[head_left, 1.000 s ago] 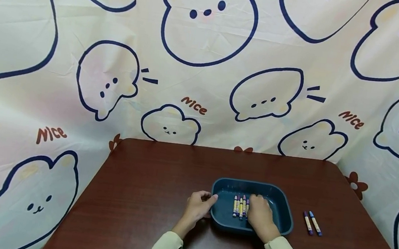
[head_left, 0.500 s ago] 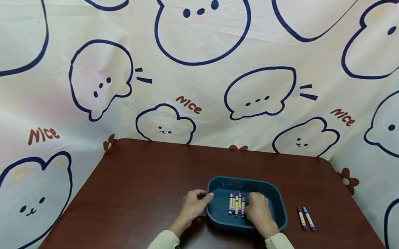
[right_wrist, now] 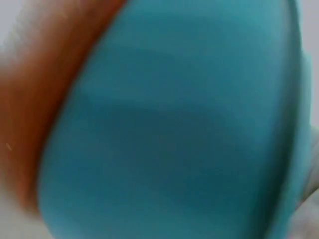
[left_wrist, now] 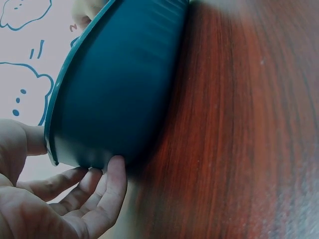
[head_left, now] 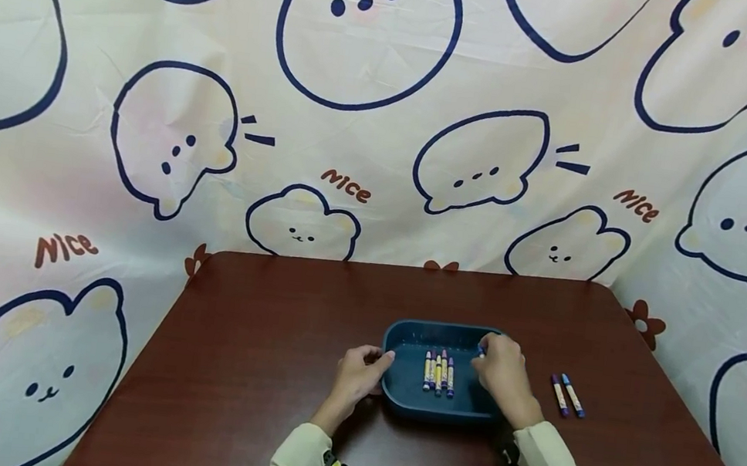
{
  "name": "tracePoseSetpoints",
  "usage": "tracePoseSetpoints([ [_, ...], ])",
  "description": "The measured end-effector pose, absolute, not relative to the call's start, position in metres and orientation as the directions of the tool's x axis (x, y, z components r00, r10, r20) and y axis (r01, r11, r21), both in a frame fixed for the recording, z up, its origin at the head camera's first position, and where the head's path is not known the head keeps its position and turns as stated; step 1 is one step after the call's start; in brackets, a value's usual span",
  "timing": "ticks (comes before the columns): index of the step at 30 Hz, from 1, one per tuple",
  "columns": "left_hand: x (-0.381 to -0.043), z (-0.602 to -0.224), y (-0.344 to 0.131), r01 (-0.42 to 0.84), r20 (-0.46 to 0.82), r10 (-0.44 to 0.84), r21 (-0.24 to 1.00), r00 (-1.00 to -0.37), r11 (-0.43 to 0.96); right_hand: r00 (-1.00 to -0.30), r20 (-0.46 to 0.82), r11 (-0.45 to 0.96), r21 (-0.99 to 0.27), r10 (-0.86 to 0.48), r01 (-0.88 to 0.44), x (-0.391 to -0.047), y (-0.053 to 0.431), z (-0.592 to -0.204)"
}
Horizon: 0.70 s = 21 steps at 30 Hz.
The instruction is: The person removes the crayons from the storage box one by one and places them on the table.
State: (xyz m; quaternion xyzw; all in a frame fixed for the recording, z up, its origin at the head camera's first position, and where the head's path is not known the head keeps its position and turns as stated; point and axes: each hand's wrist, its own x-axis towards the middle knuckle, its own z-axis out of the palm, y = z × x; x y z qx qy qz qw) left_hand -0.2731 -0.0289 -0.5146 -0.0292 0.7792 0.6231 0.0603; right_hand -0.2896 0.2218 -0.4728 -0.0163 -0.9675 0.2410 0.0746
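A dark teal tray [head_left: 405, 402] stands on the table, with several crayons [head_left: 439, 372] lying side by side in its middle. My left hand [head_left: 357, 375] grips the tray's left end; in the left wrist view its thumb is at the rim and its fingers [left_wrist: 115, 181] bear against the outer wall. Over the tray's right side, my right hand [head_left: 505, 373] pinches a crayon with a blue tip [head_left: 481, 350], most of it hidden by the fingers. The right wrist view is blurred and filled by the tray's outer wall [right_wrist: 164, 139].
To the right of the tray, a purple crayon [head_left: 559, 396] and a blue crayon [head_left: 573, 396] lie on the brown wooden table [head_left: 286, 316]. A patterned cloth [head_left: 384, 149] hangs behind the table's far edge.
My right hand has lifted from beside the row of crayons and moved right within the tray, a blue-tipped crayon now showing in its fingers. My left hand keeps its hold on the tray.
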Motion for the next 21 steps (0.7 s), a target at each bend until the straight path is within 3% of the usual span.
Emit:
tracePoseSetpoints([
  [12, -0.274, -0.515, -0.029, -0.118, -0.128, 0.031, 0.967, -0.991, 0.225, -0.955, 0.234, 0.867, -0.496, 0.183, 0.045, -0.29, 0.257, -0.448],
  [21, -0.274, -0.515, -0.03, -0.122, -0.134, 0.038, 0.965, -0.99, 0.231, -0.96, 0.186, 0.852, -0.516, 0.21, 0.087, -0.28, 0.3, -0.457],
])
